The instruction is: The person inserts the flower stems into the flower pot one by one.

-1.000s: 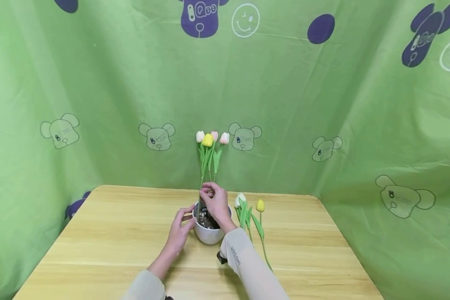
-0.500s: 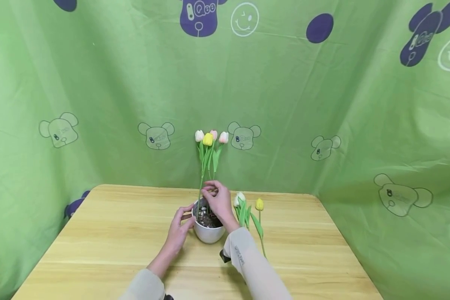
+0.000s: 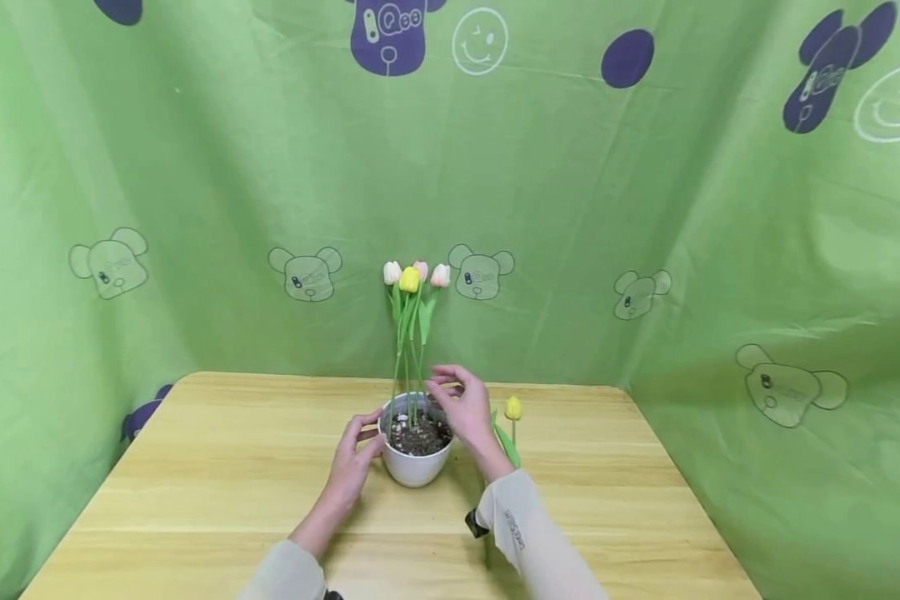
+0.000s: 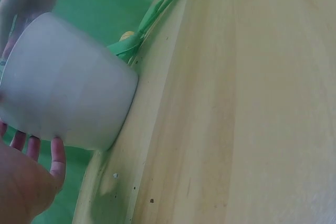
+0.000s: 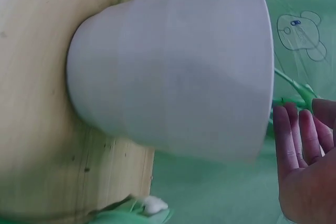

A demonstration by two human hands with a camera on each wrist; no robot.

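Your left hand (image 3: 351, 460) rests its fingers against the round white pot (image 3: 416, 468), likely to steady it; your right hand (image 3: 467, 410), loose and seemingly empty, hovers beside it. Dark crumbly soil (image 3: 423, 438) props yellow, white and pink tulips (image 3: 409, 281) upright.

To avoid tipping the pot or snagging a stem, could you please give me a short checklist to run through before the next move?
1. Pot upright on the table: ok.
2. Left grip supporting the pot: ok, its fingers rest against the pot's left side.
3. Right grip free: ok, by the right rim, with no stem seen in its fingers in the head view.
4. Potted tulips standing: ok, all four heads are up.
5. Loose yellow tulip fully visible: not ok, the right sleeve hides its lower stem.
6. Number of loose tulips: cannot tell, the right arm covers part of them.
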